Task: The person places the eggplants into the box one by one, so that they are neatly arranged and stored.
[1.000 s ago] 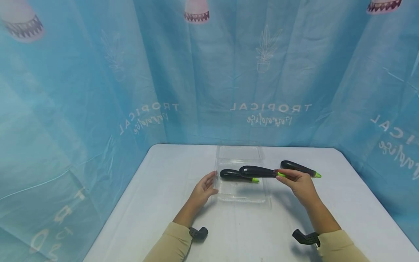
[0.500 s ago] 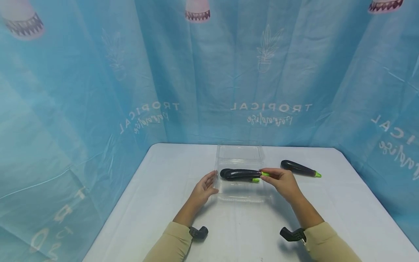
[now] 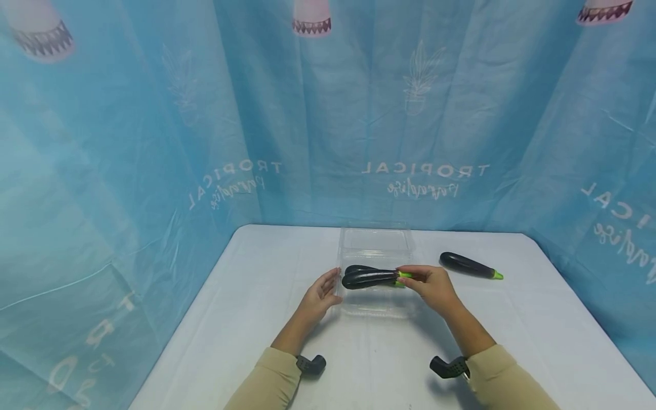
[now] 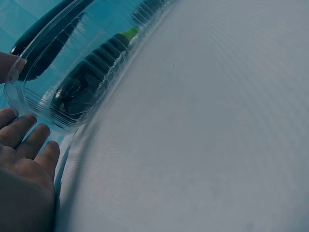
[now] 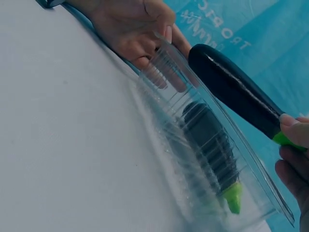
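A dark eggplant with a bright green stem end (image 3: 371,279) is held over a clear plastic container (image 3: 379,310). My right hand (image 3: 433,287) pinches it by that green end. Below it, a second eggplant (image 5: 210,142) lies inside the container. My left hand (image 3: 315,296) touches the container's left end. In the left wrist view, a fingertip of the left hand (image 4: 29,164) meets the rim, while other fingers spread loosely beside the outer wall. The container's hinged lid (image 3: 376,239) lies folded back, away from me.
Another eggplant (image 3: 470,266) lies on the white table (image 3: 246,302) to the right of the container. Blue printed curtains (image 3: 359,114) stand behind the table and at its sides. A black wrist mount (image 3: 448,367) sits on the right forearm.
My right hand has carried its eggplant leftward and slightly toward me, from the container's right side to over the eggplant inside. My left hand stays at the container's left end.
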`<move>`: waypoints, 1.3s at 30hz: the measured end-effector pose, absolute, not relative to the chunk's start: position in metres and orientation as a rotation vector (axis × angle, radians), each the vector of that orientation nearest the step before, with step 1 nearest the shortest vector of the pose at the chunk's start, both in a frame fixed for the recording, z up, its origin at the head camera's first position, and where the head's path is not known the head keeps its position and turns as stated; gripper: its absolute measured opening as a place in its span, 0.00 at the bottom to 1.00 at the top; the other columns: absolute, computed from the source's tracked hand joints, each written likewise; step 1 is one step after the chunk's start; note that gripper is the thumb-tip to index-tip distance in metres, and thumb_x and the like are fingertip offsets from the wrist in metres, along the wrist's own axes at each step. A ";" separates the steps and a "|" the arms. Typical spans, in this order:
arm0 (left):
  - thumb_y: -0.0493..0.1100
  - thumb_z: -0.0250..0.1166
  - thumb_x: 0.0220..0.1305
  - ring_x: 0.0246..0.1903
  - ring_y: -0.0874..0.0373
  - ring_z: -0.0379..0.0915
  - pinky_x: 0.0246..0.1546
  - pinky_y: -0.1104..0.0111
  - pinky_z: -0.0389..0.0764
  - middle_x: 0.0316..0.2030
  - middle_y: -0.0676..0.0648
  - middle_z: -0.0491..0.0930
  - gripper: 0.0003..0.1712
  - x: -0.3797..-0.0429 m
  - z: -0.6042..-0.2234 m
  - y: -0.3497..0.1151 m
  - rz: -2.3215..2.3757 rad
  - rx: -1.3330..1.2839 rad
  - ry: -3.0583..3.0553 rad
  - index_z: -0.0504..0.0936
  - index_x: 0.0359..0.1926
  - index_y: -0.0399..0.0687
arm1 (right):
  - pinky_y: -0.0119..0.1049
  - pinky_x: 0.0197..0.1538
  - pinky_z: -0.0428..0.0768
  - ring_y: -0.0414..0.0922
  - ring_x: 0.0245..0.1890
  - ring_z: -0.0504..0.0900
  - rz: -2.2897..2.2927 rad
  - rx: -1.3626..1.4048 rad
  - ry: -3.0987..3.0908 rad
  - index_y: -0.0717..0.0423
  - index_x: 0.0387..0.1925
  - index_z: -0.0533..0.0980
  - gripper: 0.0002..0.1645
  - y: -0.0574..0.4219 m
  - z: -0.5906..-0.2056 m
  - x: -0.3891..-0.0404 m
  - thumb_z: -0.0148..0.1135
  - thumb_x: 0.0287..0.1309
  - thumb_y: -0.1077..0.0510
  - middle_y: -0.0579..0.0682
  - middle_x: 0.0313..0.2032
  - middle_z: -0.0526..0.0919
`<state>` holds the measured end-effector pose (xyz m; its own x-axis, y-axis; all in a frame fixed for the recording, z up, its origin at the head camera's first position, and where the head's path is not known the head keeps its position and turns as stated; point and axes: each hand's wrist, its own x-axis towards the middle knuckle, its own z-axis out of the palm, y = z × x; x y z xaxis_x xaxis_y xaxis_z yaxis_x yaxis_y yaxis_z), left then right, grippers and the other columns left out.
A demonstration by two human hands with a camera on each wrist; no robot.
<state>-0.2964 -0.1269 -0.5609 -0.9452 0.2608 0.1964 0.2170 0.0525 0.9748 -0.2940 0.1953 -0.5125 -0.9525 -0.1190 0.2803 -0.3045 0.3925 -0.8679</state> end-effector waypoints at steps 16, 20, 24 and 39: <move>0.28 0.66 0.62 0.76 0.49 0.58 0.72 0.71 0.64 0.77 0.44 0.64 0.43 -0.299 -0.561 -0.128 2.099 0.539 2.218 0.64 0.78 0.38 | 0.33 0.35 0.87 0.46 0.41 0.89 1.430 0.348 -2.521 0.54 0.48 0.90 0.14 0.184 -0.515 -0.299 0.78 0.61 0.57 0.45 0.40 0.91; 0.27 0.65 0.62 0.76 0.49 0.58 0.72 0.70 0.64 0.77 0.44 0.64 0.43 -0.299 -0.560 -0.128 2.096 0.552 2.224 0.64 0.78 0.37 | 0.34 0.37 0.87 0.47 0.43 0.89 1.400 0.349 -2.527 0.53 0.49 0.90 0.14 0.184 -0.515 -0.299 0.78 0.61 0.57 0.45 0.39 0.91; 0.28 0.66 0.61 0.76 0.48 0.58 0.72 0.69 0.64 0.77 0.43 0.63 0.44 -0.299 -0.560 -0.129 2.097 0.577 2.222 0.63 0.78 0.37 | 0.37 0.39 0.88 0.49 0.45 0.89 1.372 0.349 -2.530 0.52 0.48 0.90 0.14 0.185 -0.515 -0.298 0.78 0.61 0.57 0.44 0.39 0.91; 0.28 0.66 0.59 0.76 0.49 0.58 0.73 0.68 0.64 0.77 0.44 0.64 0.45 -0.297 -0.562 -0.129 2.118 0.554 2.179 0.64 0.78 0.39 | 0.38 0.34 0.84 0.47 0.40 0.89 1.200 0.390 -2.559 0.51 0.45 0.91 0.12 0.179 -0.519 -0.297 0.80 0.57 0.58 0.44 0.36 0.91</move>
